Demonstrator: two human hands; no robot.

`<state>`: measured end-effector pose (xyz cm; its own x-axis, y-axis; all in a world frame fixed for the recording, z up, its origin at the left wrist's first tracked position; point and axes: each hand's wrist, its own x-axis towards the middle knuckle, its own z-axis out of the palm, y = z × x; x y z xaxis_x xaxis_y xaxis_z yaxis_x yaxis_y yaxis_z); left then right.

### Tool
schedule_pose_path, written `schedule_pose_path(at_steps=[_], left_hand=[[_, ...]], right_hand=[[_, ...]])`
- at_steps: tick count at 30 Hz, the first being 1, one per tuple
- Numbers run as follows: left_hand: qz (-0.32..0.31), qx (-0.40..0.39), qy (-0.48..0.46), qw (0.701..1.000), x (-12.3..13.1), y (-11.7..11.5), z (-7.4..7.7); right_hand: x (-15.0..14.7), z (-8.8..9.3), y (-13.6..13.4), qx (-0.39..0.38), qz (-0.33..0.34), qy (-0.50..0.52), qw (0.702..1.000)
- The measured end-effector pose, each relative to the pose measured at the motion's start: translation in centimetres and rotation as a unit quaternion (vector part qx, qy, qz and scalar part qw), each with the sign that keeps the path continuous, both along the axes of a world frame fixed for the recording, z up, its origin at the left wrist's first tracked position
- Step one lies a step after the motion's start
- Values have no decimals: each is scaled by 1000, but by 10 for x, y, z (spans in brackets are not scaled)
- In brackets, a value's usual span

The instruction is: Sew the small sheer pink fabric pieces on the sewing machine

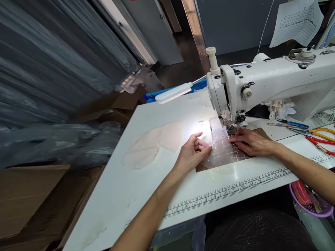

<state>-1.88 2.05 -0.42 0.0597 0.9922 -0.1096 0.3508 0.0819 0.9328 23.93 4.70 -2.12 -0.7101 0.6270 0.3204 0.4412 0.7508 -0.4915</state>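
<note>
A clear plastic template sheet (pixel 222 150) lies on a brown board (pixel 201 167) under the needle of a white sewing machine (pixel 264 83). My left hand (pixel 193 153) rests at the sheet's left edge, fingers curled and pinching that edge, thumb raised. My right hand (pixel 250 141) lies flat on the sheet's right side, fingers stretched toward the presser foot (pixel 230 129). A lamp lights the spot by the needle.
The white table (pixel 146 188) has a ruler strip (pixel 230 190) along its near edge. Pale fabric pieces (pixel 151 143) lie left. Scissors and pliers (pixel 318 136) sit right. A purple basket (pixel 311 205) hangs below. Cardboard boxes (pixel 28 195) and plastic-wrapped bundles stand left.
</note>
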Motion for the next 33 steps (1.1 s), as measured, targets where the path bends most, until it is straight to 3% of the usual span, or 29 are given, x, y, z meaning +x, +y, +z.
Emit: schedule_pose_path(at_steps=[8, 14, 19, 26, 29, 31, 33], left_hand=[[2, 3, 28, 1000, -1, 0, -2], [2, 2, 23, 1000, -3, 0, -3], [-1, 1, 5, 1000, -3, 0, -5], [-6, -9, 0, 1000, -7, 0, -3], [21, 85, 95, 992, -10, 3, -1], [19, 209, 210, 955, -8, 6, 0], [-56, 307, 301, 901, -3, 11, 1]], right_hand=[[-3, -4, -1, 26, 0, -15, 1000], [2, 5, -1, -20, 20, 9, 1000], [5, 14, -2, -27, 63, -40, 997], [3, 11, -3, -17, 56, -69, 996], [3, 11, -4, -11, 53, -68, 996], [3, 12, -5, -3, 49, -68, 996], [2, 14, -7, 2, 46, -68, 997]])
